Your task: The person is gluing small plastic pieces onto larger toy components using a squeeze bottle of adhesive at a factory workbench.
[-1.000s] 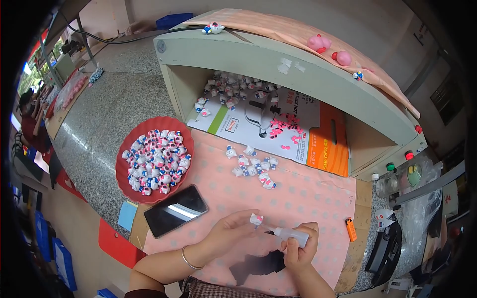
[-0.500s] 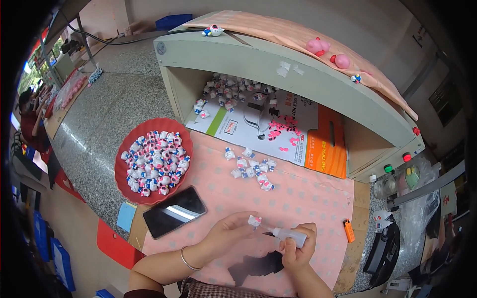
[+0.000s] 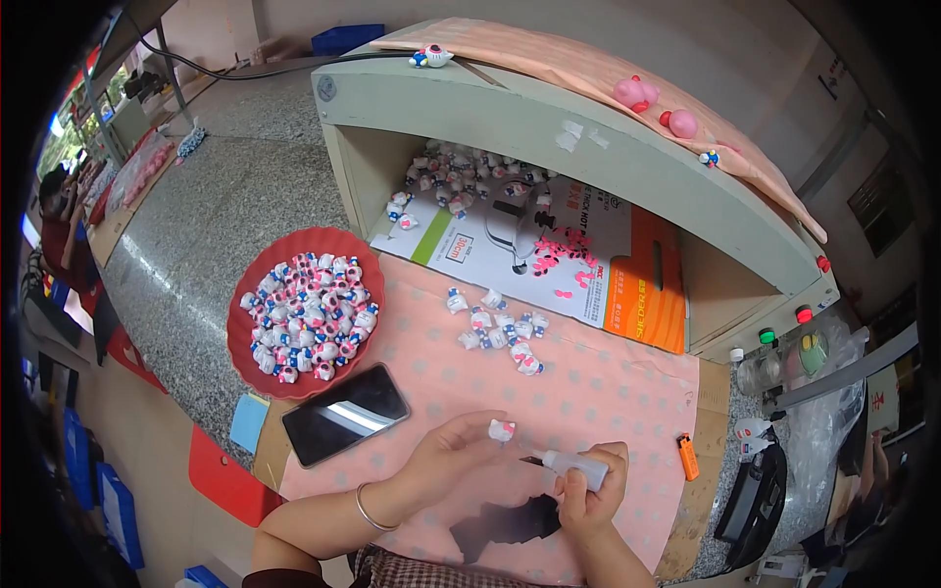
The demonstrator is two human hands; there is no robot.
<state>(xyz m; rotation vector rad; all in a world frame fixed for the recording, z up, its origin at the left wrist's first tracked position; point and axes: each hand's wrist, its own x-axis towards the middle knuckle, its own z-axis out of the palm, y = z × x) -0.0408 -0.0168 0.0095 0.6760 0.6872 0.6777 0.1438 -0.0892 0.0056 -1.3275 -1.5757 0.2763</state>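
Pinched in the fingertips of my left hand (image 3: pixel 453 459) is a small white figurine (image 3: pixel 501 430) with pink marks. My right hand (image 3: pixel 594 495) is closed round a small translucent squeeze bottle (image 3: pixel 578 467). Its thin nozzle points left, towards the figurine; whether the two touch I cannot tell. Beyond my hands, a loose group of similar white and blue figurines (image 3: pixel 498 331) lies on the pink dotted cloth (image 3: pixel 421 289). To the left stands a red scalloped bowl (image 3: pixel 238 338) heaped with more of them.
A black phone (image 3: pixel 345 416) lies below the bowl, beside a blue pad (image 3: pixel 249 422). An orange lighter (image 3: pixel 688 458) rests at right. Under the grey-green shelf (image 3: pixel 470 90), printed cardboard (image 3: pixel 441 220) carries figurines and small pink pieces (image 3: pixel 564 253). Bottles (image 3: pixel 765 365) stand right of it.
The figurine has turned slightly in my left fingers. My right hand and the bottle hold nearly the same place. The whole view has shifted a little.
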